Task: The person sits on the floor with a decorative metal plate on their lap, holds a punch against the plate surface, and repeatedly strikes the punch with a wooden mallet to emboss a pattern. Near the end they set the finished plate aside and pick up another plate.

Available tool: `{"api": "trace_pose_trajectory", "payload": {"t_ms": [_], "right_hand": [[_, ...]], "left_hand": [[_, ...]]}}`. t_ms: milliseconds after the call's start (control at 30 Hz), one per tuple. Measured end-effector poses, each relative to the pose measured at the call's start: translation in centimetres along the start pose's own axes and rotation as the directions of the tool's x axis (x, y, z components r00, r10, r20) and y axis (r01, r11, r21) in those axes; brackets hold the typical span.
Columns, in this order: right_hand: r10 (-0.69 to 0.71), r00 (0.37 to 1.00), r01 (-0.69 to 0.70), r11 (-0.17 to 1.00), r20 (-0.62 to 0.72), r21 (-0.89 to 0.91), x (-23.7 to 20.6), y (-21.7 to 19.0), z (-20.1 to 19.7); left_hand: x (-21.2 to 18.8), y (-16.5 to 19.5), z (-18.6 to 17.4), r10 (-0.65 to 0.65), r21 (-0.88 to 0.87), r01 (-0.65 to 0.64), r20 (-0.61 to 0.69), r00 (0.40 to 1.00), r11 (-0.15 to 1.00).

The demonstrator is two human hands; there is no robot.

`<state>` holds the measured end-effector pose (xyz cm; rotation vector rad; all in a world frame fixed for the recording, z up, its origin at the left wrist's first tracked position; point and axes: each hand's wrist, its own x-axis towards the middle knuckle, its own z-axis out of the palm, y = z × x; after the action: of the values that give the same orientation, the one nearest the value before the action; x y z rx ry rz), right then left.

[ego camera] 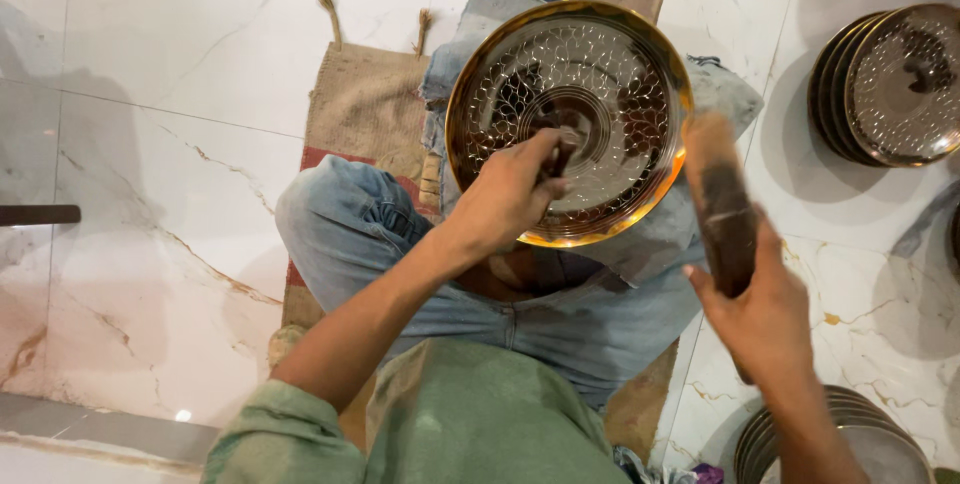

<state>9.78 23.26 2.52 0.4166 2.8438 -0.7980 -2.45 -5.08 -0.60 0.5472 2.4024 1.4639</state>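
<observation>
A round metal plate with a golden rim and a hammered scale pattern rests tilted on my lap. My left hand is closed around a small dark punch tool, its tip set against the plate near the ringed centre. My right hand grips a worn wooden mallet, raised just right of the plate's rim and blurred by motion.
I sit cross-legged in jeans on a burlap mat over a white marble floor. A stack of similar plates leans at the upper right; another stack lies at the lower right. A dark bar pokes in at left.
</observation>
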Motion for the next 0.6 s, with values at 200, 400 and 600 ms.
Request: {"api": "trace_pose_trajectory", "payload": {"t_ms": [200, 400, 600], "right_hand": [[-0.178, 0.984, 0.178, 0.984, -0.006, -0.007, 4.5, -3.3, -3.3], [-0.087, 0.867, 0.433, 0.618, 0.490, -0.656, 7.9, -10.5, -7.5], [-0.561, 0.716, 0.652, 0.321, 0.416, -0.687, 8.0, -14.2, -8.3]], "left_hand": [[-1.3, -0.3, 0.3, 0.007, 0.018, -0.004, -0.141, 0.990, 1.000], [-1.6, 0.2, 0.4, -0.037, -0.015, 0.035, -0.141, 0.989, 0.999], [-3.4, 0.5, 2.8, -0.273, -0.106, 0.252, -0.395, 0.877, 0.962]]}}
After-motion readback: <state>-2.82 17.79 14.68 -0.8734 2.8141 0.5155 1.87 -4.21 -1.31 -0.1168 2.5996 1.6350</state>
